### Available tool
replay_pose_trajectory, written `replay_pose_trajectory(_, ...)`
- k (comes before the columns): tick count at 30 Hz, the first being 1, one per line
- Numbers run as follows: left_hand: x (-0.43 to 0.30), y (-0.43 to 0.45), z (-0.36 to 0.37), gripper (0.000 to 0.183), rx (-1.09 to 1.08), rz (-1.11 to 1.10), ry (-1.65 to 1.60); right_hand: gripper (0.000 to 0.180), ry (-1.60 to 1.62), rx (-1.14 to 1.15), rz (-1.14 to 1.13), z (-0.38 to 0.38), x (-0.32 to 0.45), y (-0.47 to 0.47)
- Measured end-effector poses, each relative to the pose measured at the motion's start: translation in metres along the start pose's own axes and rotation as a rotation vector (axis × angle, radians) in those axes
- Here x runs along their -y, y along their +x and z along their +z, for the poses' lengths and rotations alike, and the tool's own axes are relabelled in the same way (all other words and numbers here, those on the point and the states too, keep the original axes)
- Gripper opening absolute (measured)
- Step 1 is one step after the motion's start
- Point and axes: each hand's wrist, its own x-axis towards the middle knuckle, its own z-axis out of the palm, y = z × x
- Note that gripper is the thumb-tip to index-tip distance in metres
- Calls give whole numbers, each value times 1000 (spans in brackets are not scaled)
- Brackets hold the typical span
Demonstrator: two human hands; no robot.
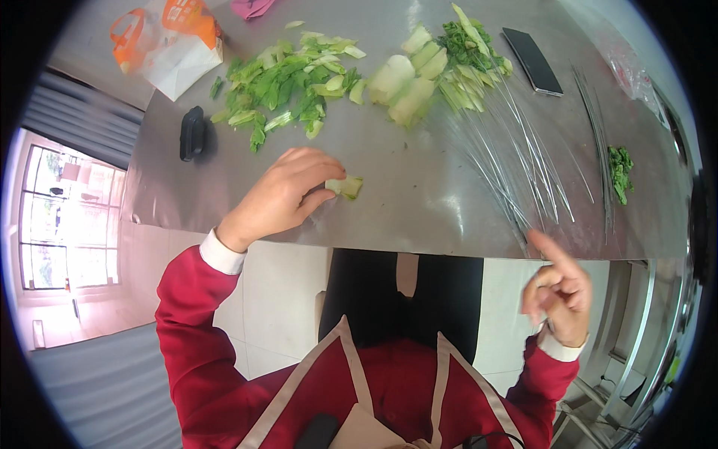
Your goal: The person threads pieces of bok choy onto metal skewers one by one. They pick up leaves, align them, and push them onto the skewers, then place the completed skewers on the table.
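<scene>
My left hand [286, 191] pinches a small pale green piece of leafy vegetable [346, 187] between thumb and fingers, at the metal tabletop. At the table's front edge is my right hand [561, 289], its index finger stretched toward the ends of a spread of thin metal skewers [519, 163]. The other fingers of that hand are partly curled and slightly blurred; nothing shows in them. Beyond my left hand lies a loose heap of cut green leaves [280, 84]. Broader pale stem pieces [409, 84] and a dark green leaf bunch [468, 42] lie near the skewers' far ends.
A smartphone [533, 62] lies behind more skewers [597, 146] and a small leaf clump [621, 175] at right. A black case-like object [192, 133] and an orange-and-white bag [188, 59] stand at left. Clear plastic [631, 67] lies by the right edge.
</scene>
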Motion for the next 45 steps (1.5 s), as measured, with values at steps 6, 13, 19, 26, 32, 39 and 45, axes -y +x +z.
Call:
replay_pose_trajectory(6, -8, 8, 11, 27, -58, -111, -8, 56, 166, 85, 178, 27, -31, 8)
replay_pose_trajectory(13, -10, 12, 22, 27, -135, -99, 19, 31, 337, 150, 266, 54, -68, 2)
replay_pose_trajectory(19, 8, 28, -8, 19, -299, -134, 5, 26, 413, 126, 323, 61, -79, -2)
replay_pose_trajectory(26, 147, 63, -78, 21, -273, -568, 561, 13, 389, 25, 287, 69, -74, 2)
replay_pose_trajectory(32, 176, 88, -79, 35, -94, -693, 669, 17, 323, 73, 316, 66, -83, -2)
replay_pose_trajectory(39, 159, 105, -62, 42, -63, -671, 882, 18, 251, 60, 321, 64, -79, 1)
replay_pose_trajectory(45, 169, 97, -73, 38, -195, -716, 668, 26, 186, 49, 302, 68, -68, 1)
